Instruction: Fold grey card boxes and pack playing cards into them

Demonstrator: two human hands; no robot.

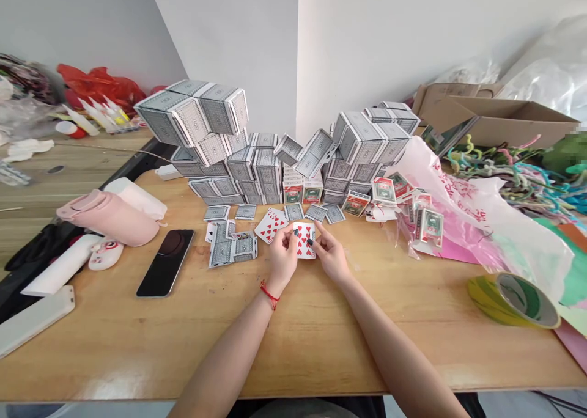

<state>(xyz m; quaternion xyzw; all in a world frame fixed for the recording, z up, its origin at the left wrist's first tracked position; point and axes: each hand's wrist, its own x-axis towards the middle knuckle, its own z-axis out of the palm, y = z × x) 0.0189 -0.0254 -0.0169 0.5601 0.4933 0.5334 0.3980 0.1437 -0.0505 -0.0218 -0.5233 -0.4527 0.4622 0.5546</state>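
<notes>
In the middle of the frame, our left hand (282, 254) and our right hand (331, 254) are partly closed and hold together one playing card with red hearts (304, 239).

**A:** On the table (105, 344), behind the loose playing cards (232, 244)?
**B:** Stacked card packs (254, 167), two heaps.
**A:** Left of the cards?
**B:** Smartphone (165, 263), just beside a flask (107, 217).
**A:** Right?
**B:** Tape roll (513, 300) in front, plastic bag (458, 204) behind, cardboard box (495, 121) farther back.
</notes>
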